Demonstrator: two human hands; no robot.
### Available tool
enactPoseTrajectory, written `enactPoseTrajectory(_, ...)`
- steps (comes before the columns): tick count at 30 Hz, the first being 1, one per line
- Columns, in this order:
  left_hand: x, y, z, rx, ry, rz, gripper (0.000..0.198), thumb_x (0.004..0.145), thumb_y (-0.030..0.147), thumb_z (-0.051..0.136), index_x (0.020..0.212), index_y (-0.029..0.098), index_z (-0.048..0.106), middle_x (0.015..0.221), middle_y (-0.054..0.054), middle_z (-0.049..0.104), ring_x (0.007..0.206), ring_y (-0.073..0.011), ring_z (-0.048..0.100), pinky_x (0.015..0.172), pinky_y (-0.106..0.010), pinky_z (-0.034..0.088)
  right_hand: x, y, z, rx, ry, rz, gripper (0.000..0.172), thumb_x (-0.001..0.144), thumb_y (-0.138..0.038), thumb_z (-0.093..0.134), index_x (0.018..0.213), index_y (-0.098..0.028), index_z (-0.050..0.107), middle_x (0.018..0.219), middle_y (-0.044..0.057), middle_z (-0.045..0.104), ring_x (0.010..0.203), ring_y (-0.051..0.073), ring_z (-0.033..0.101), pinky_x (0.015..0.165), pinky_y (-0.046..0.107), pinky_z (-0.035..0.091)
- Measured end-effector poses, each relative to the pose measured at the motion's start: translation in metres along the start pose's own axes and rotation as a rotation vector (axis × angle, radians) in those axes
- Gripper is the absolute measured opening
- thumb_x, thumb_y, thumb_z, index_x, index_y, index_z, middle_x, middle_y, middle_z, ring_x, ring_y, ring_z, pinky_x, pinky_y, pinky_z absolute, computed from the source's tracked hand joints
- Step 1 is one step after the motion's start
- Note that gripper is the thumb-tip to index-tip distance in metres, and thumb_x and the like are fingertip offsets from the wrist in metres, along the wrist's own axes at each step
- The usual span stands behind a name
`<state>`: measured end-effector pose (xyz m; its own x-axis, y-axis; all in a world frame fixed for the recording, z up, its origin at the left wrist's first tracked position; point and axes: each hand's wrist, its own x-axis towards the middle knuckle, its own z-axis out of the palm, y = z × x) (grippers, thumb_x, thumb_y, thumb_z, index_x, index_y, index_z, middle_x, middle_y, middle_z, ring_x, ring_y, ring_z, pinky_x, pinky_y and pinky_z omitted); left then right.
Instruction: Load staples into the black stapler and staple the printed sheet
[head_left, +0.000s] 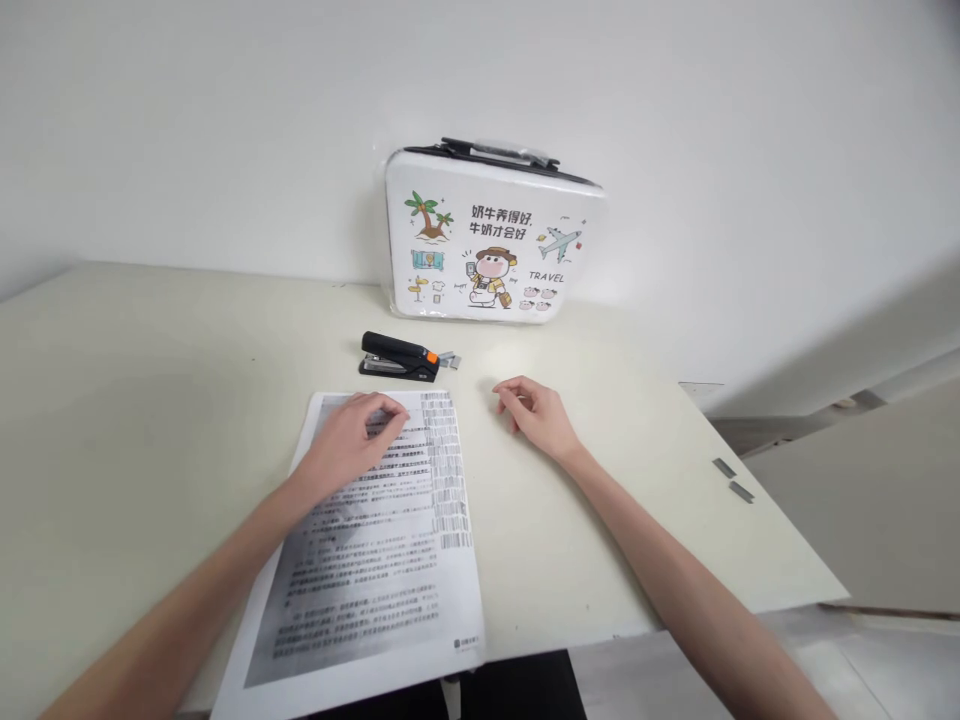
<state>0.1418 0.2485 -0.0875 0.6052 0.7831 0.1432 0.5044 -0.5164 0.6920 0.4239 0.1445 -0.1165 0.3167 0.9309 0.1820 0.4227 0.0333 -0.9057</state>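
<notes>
My left hand (356, 438) rests over the upper part of a printed sheet of paper (360, 590), its fingers curled and thumb tip meeting the index finger, with nothing between them. The sheet carries dense text and a column of barcode-like marks along its right side. To the right of the paper, my right hand (536, 412) is at the tabletop, fingers loosely curled in and holding nothing. Just beyond the sheet's top edge lies a black stapler (397, 358) with an orange part at its right end. Small strips of staples (450, 360) sit against that end.
A white case (495, 240) with cartoon prints and a black handle stands at the back, near the wall. Two more staple strips (741, 492) lie near the right edge of the pale table (600, 570). Beyond that edge are the floor and a light panel (870, 490).
</notes>
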Motion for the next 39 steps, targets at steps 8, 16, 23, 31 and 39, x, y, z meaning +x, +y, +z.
enactPoseTrajectory(8,0.0011,0.0042,-0.0001,0.040,0.003,-0.020,0.033,0.093,0.054,0.057,0.093,0.025,0.073,0.105,-0.007,0.075,0.098,-0.0273,0.068,0.082,-0.036,0.057,0.0009,0.0001,0.0000,0.007,-0.001,-0.015,0.027,0.095,-0.043,0.057,0.098,-0.019,0.070,0.076,0.001,0.072,0.048,0.011,0.058,0.054,0.024,0.046)
enactPoseTrajectory(16,0.0015,0.0043,0.0003,0.060,0.018,-0.048,0.037,0.092,0.057,0.057,0.095,0.025,0.074,0.109,-0.007,0.075,0.096,-0.0258,0.068,0.081,-0.034,0.057,0.0009,-0.0016,-0.0015,-0.005,-0.004,-0.014,0.027,0.095,-0.043,0.056,0.098,-0.020,0.070,0.077,0.001,0.073,0.048,0.011,0.058,0.055,0.025,0.047)
enactPoseTrajectory(23,0.0020,0.0025,-0.0006,0.049,-0.004,-0.010,0.035,0.093,0.056,0.059,0.094,0.025,0.074,0.108,-0.007,0.076,0.096,-0.0253,0.068,0.084,-0.035,0.058,0.0011,-0.0021,-0.0026,0.025,-0.002,-0.015,0.028,0.095,-0.044,0.056,0.099,-0.020,0.070,0.076,0.001,0.072,0.048,0.010,0.058,0.054,0.024,0.047)
enactPoseTrajectory(31,0.0024,0.0035,-0.0002,0.052,0.001,-0.019,0.034,0.092,0.056,0.060,0.095,0.025,0.074,0.110,-0.007,0.076,0.098,-0.0256,0.068,0.087,-0.035,0.058,0.0003,-0.0021,-0.0036,0.031,-0.002,-0.023,0.027,0.096,-0.043,0.056,0.098,-0.020,0.069,0.076,0.000,0.072,0.048,0.010,0.061,0.056,0.024,0.048)
enactPoseTrajectory(39,0.0027,0.0072,-0.0005,0.066,0.013,-0.030,0.034,0.091,0.057,0.059,0.091,0.026,0.074,0.108,-0.006,0.076,0.098,-0.0253,0.068,0.087,-0.035,0.058,0.0006,-0.0026,-0.0037,0.018,-0.001,-0.018,0.027,0.096,-0.043,0.056,0.098,-0.020,0.069,0.076,0.001,0.073,0.049,0.011,0.061,0.057,0.025,0.049)
